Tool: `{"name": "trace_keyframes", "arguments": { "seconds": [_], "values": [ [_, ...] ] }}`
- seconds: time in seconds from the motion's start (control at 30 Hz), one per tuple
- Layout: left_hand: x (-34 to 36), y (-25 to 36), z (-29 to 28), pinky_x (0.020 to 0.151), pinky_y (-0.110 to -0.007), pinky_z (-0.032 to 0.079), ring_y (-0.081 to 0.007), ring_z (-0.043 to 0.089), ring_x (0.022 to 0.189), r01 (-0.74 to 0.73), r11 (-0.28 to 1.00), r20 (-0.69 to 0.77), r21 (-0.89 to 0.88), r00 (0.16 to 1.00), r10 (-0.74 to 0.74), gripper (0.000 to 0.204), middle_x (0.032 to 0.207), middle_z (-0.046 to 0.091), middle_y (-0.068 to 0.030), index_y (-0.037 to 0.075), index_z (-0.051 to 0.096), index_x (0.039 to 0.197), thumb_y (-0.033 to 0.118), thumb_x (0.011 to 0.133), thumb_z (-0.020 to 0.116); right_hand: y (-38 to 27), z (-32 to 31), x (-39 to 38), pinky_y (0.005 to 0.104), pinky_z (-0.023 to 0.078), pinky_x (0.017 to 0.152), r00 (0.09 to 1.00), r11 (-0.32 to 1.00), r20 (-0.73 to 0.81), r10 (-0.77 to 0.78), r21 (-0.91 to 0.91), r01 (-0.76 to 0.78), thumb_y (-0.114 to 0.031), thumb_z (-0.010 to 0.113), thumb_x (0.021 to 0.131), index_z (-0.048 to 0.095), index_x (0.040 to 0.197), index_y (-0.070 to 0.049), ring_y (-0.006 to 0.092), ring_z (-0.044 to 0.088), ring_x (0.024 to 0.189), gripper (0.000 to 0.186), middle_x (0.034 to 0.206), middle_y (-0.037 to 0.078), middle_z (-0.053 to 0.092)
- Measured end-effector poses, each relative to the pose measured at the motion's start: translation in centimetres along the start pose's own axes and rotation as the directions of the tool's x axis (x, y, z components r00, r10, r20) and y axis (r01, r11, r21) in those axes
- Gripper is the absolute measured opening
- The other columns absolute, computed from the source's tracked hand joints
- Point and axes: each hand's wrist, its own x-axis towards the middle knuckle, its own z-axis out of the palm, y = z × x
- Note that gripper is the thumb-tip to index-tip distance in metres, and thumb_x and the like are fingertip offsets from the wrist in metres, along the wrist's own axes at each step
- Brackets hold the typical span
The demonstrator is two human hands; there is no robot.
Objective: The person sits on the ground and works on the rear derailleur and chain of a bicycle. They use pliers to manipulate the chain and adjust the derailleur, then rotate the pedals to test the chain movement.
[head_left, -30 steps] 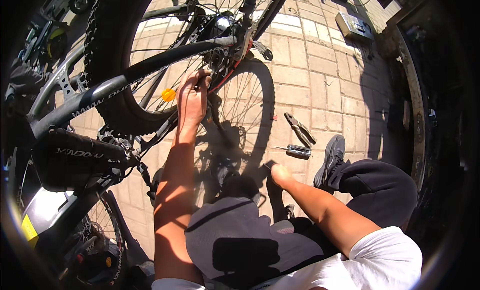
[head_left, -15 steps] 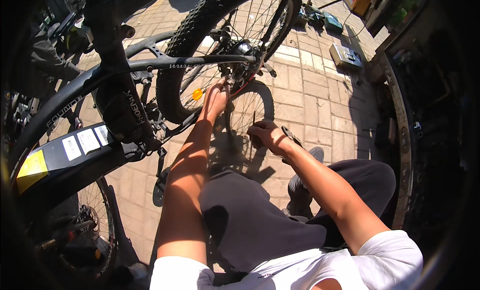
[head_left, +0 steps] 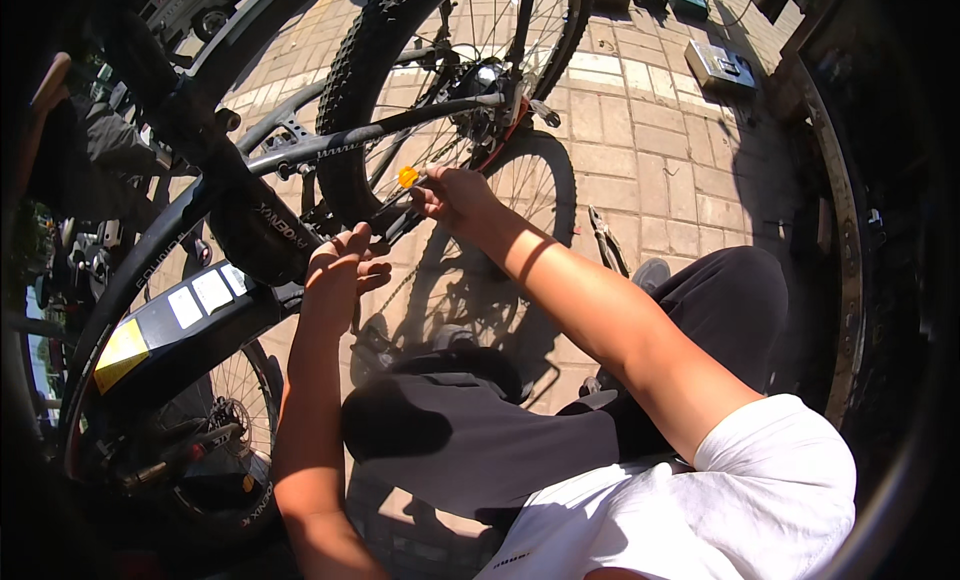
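A bicycle with a dark frame (head_left: 400,120) stands in front of me, its knobby rear tyre (head_left: 350,90) at the top. My left hand (head_left: 338,265) is beside the frame's lower bars near the crank, fingers apart, with nothing seen in it. Farther up and to the right, my right hand (head_left: 458,195) has thumb and fingers pinched together beside the orange spoke reflector (head_left: 408,177). A thin dark rod (head_left: 392,202) runs from these fingers toward my left hand; its far end is hard to make out. The rear hub (head_left: 485,80) lies beyond both hands.
Pliers (head_left: 605,242) lie on the brick paving right of my right forearm. A silvery box (head_left: 720,65) sits at the upper right, with more cases behind. The bicycle's black battery case (head_left: 190,320) is at left. Another person's arm (head_left: 48,90) shows at the far left.
My left hand has come away from the rear hub, back toward the crank. My right hand has moved forward and left to beside the reflector. The view has shifted, and the pliers now show fully.
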Motion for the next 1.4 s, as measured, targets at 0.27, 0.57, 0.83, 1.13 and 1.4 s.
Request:
{"name": "trace_keyframes", "arguments": {
  "seconds": [0.27,0.57,0.83,1.13,1.4],
  "values": [
    [4.1,0.8,2.7,0.065,-0.032,0.055,-0.0216,0.062,0.074,0.070,0.908,-0.146,-0.413,0.979,-0.142,0.025,0.087,0.064,-0.0114,0.002,0.059,0.095,0.026,0.093,0.061,0.8,-0.1,3.8,0.0396,0.053,0.062,1.000,0.994,0.006,-0.023,0.109,0.022,-0.011,0.051,0.093,0.051,0.099,0.003,0.0270,0.062,0.072,0.015,0.086,0.015,0.058],
    [6.2,-0.4,4.2,0.063,-0.033,0.056,-0.0217,0.063,0.070,0.022,0.942,-0.137,-0.335,0.988,-0.072,0.010,0.084,0.065,-0.0100,0.003,0.059,0.095,0.012,0.092,0.061,-0.8,-2.1,2.8,0.0385,0.055,0.059,0.996,0.991,-0.076,-0.044,0.123,0.054,-0.012,0.049,0.095,0.049,0.098,0.000,0.0267,0.062,0.069,0.013,0.086,0.013,0.055],
    [6.6,0.4,5.0,0.065,-0.033,0.057,-0.0214,0.064,0.072,-0.011,0.975,-0.132,-0.224,0.991,-0.019,0.011,0.083,0.065,-0.0095,0.002,0.060,0.097,0.012,0.092,0.061,-1.3,-1.9,3.5,0.0396,0.056,0.058,0.999,0.968,-0.040,0.036,0.250,-0.024,-0.012,0.048,0.096,0.047,0.099,-0.001,0.0268,0.062,0.067,0.011,0.083,0.015,0.056],
    [6.1,1.4,6.5,0.076,-0.033,0.049,-0.0256,0.065,0.085,-0.550,0.184,0.330,0.815,0.701,0.633,0.023,0.094,0.066,-0.0149,0.009,0.065,0.112,0.007,0.091,0.055,-0.7,-2.1,4.0,0.0356,0.054,0.061,0.998,0.915,-0.009,0.059,0.400,-0.050,-0.019,0.059,0.094,0.053,0.091,-0.008,0.0201,0.058,0.067,0.013,0.079,0.006,0.059],
    [4.5,3.8,7.0,0.053,-0.028,0.049,-0.0197,0.061,0.060,0.014,0.989,-0.093,0.145,0.996,-0.001,0.048,0.078,0.065,-0.0132,-0.003,0.054,0.106,0.044,0.095,0.053,-0.9,-2.1,4.9,0.0356,0.048,0.068,0.984,0.866,0.158,0.085,0.476,-0.152,-0.022,0.047,0.098,0.054,0.101,-0.009,0.0169,0.063,0.077,0.015,0.096,0.005,0.062]
  ]
}}
